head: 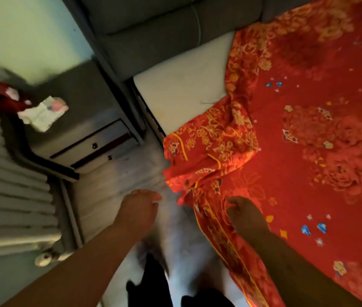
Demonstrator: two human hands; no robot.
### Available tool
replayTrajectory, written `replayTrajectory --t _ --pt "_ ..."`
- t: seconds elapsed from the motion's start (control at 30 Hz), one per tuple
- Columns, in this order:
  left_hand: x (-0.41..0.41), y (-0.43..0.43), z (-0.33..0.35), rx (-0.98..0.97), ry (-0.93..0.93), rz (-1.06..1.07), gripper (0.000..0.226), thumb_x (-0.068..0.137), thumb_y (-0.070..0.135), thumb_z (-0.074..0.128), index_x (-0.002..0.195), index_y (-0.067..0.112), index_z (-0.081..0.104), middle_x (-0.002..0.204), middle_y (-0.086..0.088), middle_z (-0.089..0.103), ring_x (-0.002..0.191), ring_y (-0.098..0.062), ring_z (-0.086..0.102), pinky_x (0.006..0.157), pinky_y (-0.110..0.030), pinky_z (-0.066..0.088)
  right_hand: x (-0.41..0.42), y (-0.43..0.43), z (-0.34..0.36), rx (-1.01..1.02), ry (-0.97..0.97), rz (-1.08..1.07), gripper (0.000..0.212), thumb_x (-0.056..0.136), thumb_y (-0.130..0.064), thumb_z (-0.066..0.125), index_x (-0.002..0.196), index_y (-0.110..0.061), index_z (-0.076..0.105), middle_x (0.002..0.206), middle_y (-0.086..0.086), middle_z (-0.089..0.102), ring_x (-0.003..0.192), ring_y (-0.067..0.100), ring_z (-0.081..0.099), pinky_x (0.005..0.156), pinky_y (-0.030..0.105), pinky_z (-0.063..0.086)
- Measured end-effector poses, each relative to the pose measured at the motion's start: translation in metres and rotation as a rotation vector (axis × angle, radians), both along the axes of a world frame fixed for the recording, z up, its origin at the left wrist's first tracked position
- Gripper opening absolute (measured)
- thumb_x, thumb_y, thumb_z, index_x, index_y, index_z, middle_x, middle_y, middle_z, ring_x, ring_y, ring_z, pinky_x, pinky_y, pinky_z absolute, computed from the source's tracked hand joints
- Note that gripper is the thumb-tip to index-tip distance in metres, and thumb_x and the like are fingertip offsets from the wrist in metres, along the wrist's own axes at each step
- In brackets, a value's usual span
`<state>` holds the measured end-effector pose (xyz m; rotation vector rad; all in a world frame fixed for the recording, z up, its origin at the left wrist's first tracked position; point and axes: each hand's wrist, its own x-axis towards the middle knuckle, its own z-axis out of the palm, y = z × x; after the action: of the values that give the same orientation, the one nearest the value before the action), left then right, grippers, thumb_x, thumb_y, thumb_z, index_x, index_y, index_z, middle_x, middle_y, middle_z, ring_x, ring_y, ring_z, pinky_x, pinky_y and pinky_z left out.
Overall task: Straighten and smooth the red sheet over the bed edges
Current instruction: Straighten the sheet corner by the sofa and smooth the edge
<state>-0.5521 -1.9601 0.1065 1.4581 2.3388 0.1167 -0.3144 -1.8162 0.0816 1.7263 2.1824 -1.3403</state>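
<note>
The red sheet [308, 134] with gold flowers covers most of the bed on the right. Its corner near the headboard is folded back and bunched [211, 147], leaving bare white mattress [182, 85] showing. The sheet's border hangs over the bed's near edge [211, 222]. My left hand [139, 207] hovers over the floor just left of that hanging edge, fingers loosely curled, holding nothing that I can see. My right hand [244, 212] lies over the sheet at the bed edge with fingers curled; whether it pinches the cloth is unclear in the shadow.
A grey padded headboard [153, 29] runs along the top. A bedside cabinet [82, 138] with two drawers stands left of the bed, crumpled cloths [42, 114] on top. A white radiator [9, 185] lines the left wall. Pale floor lies between cabinet and bed.
</note>
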Motion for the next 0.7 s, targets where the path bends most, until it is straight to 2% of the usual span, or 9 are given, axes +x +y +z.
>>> replayTrajectory --t 0.07,0.1,0.23,0.3,0.37,0.47,0.57,0.63,0.7 --pt "-0.030 0.046 -0.002 -0.113 0.026 -0.093 0.018 0.070 0.021 0.051 0.065 0.017 0.067 0.062 -0.008 0.069 0.059 -0.030 0.067 0.057 -0.030 0.053 -0.025 0.021 -0.002 -0.008 -0.029 -0.034 0.026 0.086 -0.026 0.055 0.110 -0.023 0.064 0.108 0.014 0.069 0.095 0.030 0.067 0.084 0.031 0.048" --pt "-0.047 0.073 -0.003 -0.167 0.037 -0.156 0.015 0.070 0.019 0.053 0.065 0.015 0.066 0.062 -0.009 0.069 0.060 -0.030 0.067 0.057 -0.031 0.053 -0.041 0.033 -0.003 -0.006 -0.053 -0.052 0.026 0.087 -0.022 0.057 0.112 -0.021 0.064 0.110 0.014 0.068 0.097 0.028 0.066 0.083 0.028 0.046" --pt "-0.090 0.156 -0.013 -0.214 0.008 -0.296 0.024 0.084 0.015 0.047 0.098 0.017 0.066 0.103 -0.011 0.069 0.099 -0.031 0.063 0.082 -0.035 0.047 -0.080 0.072 -0.015 0.012 -0.045 -0.154 0.026 0.087 -0.018 0.061 0.112 -0.017 0.065 0.115 0.013 0.066 0.103 0.026 0.064 0.086 0.032 0.047" --pt "-0.103 0.191 -0.019 -0.269 0.027 -0.400 0.029 0.084 0.016 0.049 0.110 0.016 0.061 0.115 -0.011 0.064 0.109 -0.031 0.058 0.090 -0.036 0.045 -0.097 0.085 -0.026 -0.007 -0.040 -0.213 0.027 0.087 -0.018 0.061 0.113 -0.017 0.064 0.116 0.013 0.065 0.104 0.027 0.063 0.088 0.038 0.051" --pt "-0.112 0.214 -0.032 -0.271 0.046 -0.498 0.031 0.081 0.016 0.052 0.111 0.015 0.061 0.116 -0.012 0.063 0.110 -0.032 0.057 0.092 -0.037 0.046 -0.111 0.090 -0.030 -0.026 -0.027 -0.279 0.028 0.087 -0.019 0.062 0.114 -0.016 0.064 0.118 0.014 0.064 0.103 0.027 0.064 0.088 0.043 0.053" --pt "-0.123 0.251 -0.064 -0.318 0.090 -0.638 0.032 0.084 0.013 0.044 0.111 0.015 0.061 0.113 -0.012 0.064 0.107 -0.031 0.058 0.093 -0.039 0.047 -0.125 0.100 -0.038 0.008 -0.048 -0.320 0.026 0.088 -0.018 0.061 0.114 -0.014 0.065 0.119 0.011 0.063 0.103 0.026 0.064 0.092 0.031 0.045" --pt "-0.127 0.282 -0.093 -0.389 0.157 -0.738 0.035 0.087 0.012 0.041 0.118 0.015 0.057 0.115 -0.011 0.060 0.109 -0.031 0.056 0.095 -0.042 0.045 -0.134 0.120 -0.047 0.072 -0.036 -0.307 0.022 0.088 -0.014 0.061 0.109 -0.011 0.066 0.112 0.010 0.064 0.104 0.027 0.062 0.086 0.027 0.042" --pt "-0.132 0.295 -0.114 -0.415 0.201 -0.782 0.038 0.087 0.015 0.043 0.124 0.018 0.052 0.119 -0.010 0.056 0.113 -0.031 0.051 0.097 -0.042 0.043 -0.138 0.135 -0.055 0.089 -0.025 -0.300 0.019 0.089 -0.013 0.059 0.106 -0.014 0.067 0.108 0.006 0.062 0.099 0.024 0.062 0.081 0.024 0.040" --pt "-0.142 0.300 -0.132 -0.407 0.235 -0.815 0.037 0.083 0.020 0.048 0.120 0.020 0.055 0.121 -0.010 0.052 0.115 -0.032 0.048 0.096 -0.042 0.040 -0.142 0.148 -0.060 0.110 -0.016 -0.315 0.018 0.090 -0.016 0.057 0.104 -0.021 0.066 0.104 -0.002 0.058 0.095 0.015 0.058 0.078 0.022 0.038"
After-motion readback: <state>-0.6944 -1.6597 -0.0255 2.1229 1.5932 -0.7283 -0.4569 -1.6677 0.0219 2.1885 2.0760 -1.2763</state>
